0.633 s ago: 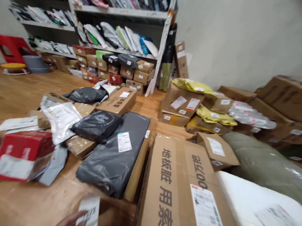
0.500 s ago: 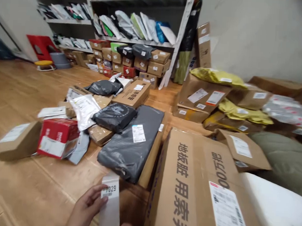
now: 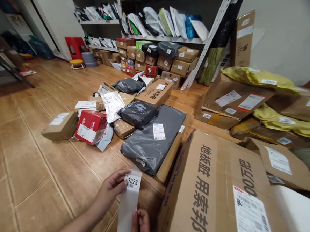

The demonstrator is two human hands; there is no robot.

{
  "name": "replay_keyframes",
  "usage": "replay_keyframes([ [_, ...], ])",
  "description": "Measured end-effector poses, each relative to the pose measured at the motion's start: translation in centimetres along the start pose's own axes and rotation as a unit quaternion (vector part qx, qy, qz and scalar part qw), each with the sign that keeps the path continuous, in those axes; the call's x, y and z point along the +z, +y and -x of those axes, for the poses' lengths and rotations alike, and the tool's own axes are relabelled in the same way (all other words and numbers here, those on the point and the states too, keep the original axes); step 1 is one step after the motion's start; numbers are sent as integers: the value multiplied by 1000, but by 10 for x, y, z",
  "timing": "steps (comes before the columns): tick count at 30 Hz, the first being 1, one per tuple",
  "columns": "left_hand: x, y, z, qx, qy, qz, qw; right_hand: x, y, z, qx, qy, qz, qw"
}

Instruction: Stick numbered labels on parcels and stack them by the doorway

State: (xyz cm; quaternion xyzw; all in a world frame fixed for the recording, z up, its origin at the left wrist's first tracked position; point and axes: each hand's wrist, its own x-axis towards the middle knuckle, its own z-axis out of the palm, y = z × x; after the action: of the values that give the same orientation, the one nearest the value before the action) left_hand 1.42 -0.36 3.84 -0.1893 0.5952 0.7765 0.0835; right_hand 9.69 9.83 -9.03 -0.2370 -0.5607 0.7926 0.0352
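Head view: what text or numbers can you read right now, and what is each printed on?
"7029": white label strip, pinched by the left hand and right hand.
"地板脏 用索邦": side of the big cardboard box.
"00" with more characters I cannot make out: same box's top.
Shipping labels on the grey mailer, red box and other parcels: too small to read.

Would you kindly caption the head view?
Both hands, left hand and right hand, hold a 7029 label strip beside parcels.

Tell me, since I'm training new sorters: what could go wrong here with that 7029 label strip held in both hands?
The label strip hangs pinched only at its ends by the left hand and right hand; it might curl or stick to itself. With many parcels close, like the large carton and grey mailer, it could go on the wrong one.
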Motion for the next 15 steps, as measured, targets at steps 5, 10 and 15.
replay_keyframes([
  [5, -3, -1, 8, 35, 8, -87, 996, 3, -52, -10, -73, -32, 10, 997],
  [10, -3, 2, 15, 70, -16, -120, 990, 18, -100, -26, -126, -110, 69, 984],
  [15, -9, -2, 15, 25, -91, -113, 989, 19, -109, -31, -153, -150, 151, 965],
])
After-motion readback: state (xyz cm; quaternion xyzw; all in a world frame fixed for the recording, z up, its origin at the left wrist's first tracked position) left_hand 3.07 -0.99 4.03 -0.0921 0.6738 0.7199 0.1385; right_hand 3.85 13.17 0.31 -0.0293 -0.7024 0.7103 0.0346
